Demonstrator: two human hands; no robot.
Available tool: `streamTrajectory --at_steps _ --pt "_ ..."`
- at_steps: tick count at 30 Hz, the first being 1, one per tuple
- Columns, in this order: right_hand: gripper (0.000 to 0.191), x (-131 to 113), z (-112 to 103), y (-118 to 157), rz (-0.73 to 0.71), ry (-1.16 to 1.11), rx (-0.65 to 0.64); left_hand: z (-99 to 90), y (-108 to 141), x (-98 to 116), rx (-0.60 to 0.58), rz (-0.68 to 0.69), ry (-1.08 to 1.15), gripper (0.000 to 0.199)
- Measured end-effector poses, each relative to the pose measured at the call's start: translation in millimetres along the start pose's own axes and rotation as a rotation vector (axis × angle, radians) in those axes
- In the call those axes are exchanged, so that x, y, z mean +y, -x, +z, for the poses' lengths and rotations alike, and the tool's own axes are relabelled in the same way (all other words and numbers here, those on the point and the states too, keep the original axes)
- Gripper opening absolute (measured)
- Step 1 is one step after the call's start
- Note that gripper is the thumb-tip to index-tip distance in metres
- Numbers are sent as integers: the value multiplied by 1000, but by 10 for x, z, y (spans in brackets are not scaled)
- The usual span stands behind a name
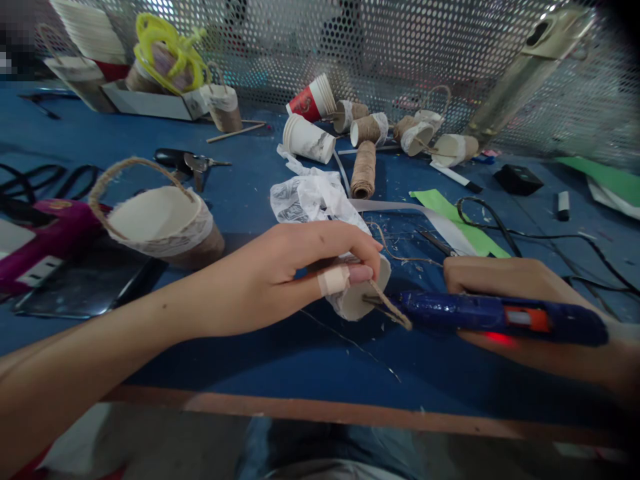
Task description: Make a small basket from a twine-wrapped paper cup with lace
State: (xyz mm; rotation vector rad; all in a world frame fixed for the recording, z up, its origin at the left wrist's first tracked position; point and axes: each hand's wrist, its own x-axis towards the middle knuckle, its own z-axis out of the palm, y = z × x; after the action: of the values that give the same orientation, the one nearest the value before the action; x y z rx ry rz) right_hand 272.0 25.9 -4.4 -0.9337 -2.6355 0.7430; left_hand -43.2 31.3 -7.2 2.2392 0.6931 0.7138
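Observation:
A small paper cup point(356, 301) lies tipped over near the table's front, its open mouth turned toward the right. My left hand point(320, 263), with a plaster round one digit, is closed over it and pinches a piece of jute twine point(393, 310) at the rim. A blue hot glue gun point(450, 311) with a red-lit switch is gripped in my right hand point(495, 280). Its nozzle points left at the cup's mouth, close to the twine. Behind my left hand lies crumpled white lace point(320, 197). To its left stands a twine-wrapped cup with handle point(165, 227).
A twine spool point(364, 170), stacked paper cups point(310, 138) and several wrapped cups lie farther back. Keys point(193, 163), a phone point(95, 280) and a purple power strip point(55, 233) are at left. Black cable point(540, 237) runs at right. Perforated metal mesh point(400, 47) closes off the back.

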Motion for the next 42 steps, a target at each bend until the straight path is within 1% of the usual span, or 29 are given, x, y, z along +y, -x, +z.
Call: streamTrajectory --at_steps 2,7,14,20,24,28,35,39,42 --pt "27 3 1 0 14 8 -2 -4 7 2 2 1 -2 17" --pt "26 31 6 -25 -27 105 56 -17 14 -9 13 4 -12 18" --pt "28 46 3 -18 -12 100 26 0 1 -9 2 13 4 16" --pt "28 6 -5 -12 9 89 18 5 11 -10 3 10 6 15" --pt "28 5 -18 -11 -2 160 39 7 6 -2 8 0 2 15" --pt "26 8 -19 -15 -5 195 89 8 1 3 11 -2 -5 17" --pt "29 -9 -27 6 0 161 8 5 2 3 1 27 13 16" --pt "28 -7 -34 8 -7 158 46 10 4 7 14 12 -1 16" --pt "28 -19 -32 -3 -20 160 39 8 9 3 4 7 -9 16"
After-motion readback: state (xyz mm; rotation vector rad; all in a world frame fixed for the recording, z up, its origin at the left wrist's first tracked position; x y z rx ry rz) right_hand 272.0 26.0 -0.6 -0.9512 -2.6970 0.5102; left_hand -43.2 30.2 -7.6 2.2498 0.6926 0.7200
